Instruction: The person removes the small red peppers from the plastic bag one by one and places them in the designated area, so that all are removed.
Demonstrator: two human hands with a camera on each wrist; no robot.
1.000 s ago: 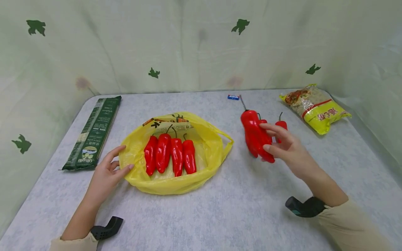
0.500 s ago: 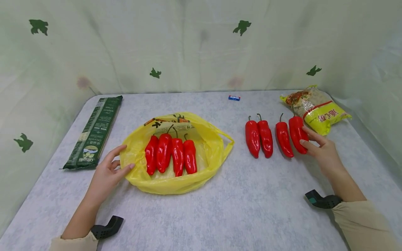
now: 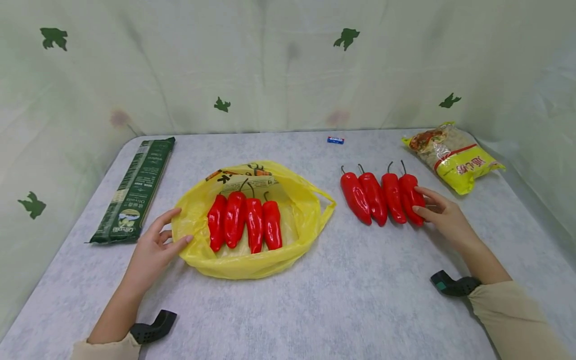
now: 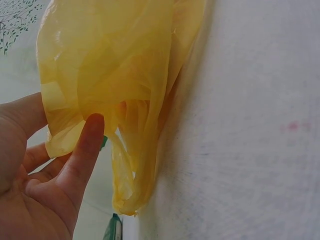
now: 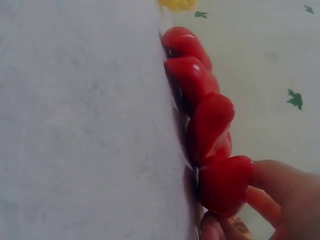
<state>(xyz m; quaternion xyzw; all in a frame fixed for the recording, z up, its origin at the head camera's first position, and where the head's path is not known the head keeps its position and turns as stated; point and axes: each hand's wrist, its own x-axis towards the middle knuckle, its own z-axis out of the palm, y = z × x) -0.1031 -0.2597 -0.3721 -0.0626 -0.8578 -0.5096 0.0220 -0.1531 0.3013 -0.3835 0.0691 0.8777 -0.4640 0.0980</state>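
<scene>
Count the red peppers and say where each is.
8: four red peppers lie side by side in the yellow bag; four others lie in a row on the table, the rightmost touching the right hand. More could be hidden in the bag.

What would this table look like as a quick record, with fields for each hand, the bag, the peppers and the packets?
Left hand: holds the rim of the thin yellow plastic bag
Inside bag: four glossy red peppers, stems toward the back
On table: row of four glossy, elongated red peppers, right of the bag
Right hand: thumb and fingers against the rightmost pepper
Far left: long dark-green plastic packet
Back right: clear-and-yellow plastic packet
Back edge: small blue rectangular item
</scene>
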